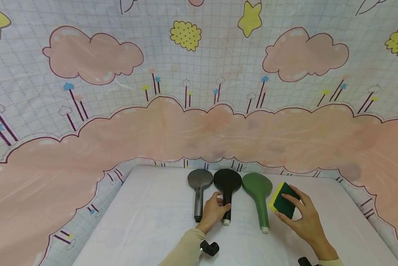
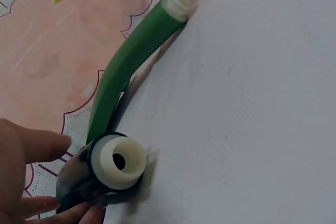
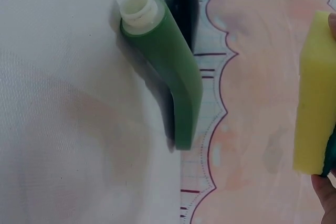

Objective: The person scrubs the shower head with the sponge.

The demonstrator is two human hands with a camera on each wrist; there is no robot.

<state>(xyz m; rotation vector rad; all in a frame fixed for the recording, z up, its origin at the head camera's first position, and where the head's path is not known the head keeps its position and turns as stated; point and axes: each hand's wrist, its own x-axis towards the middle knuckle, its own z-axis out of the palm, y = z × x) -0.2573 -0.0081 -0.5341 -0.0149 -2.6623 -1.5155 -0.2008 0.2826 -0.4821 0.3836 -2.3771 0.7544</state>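
Three shower heads lie in a row on the white table: grey (image 1: 200, 179), black (image 1: 227, 179) and green (image 1: 257, 183), with their handles toward me. My left hand (image 1: 214, 211) is at the black one's handle, its fingers bent about the left side and the thumb across the top. In the left wrist view the pale threaded end (image 2: 123, 162) sits between thumb and fingers; their exact contact is hard to make out. To the right of the green shower head, my right hand (image 1: 302, 212) holds a yellow-and-green sponge (image 1: 284, 200) by its edges, above the table.
White sheeting covers the table (image 1: 145, 218). Behind it and along the sides hangs a cloth (image 1: 199, 136) printed with pink clouds and stars. A black strap device (image 1: 210, 248) is on the left wrist, and another (image 1: 304, 261) by the right wrist.
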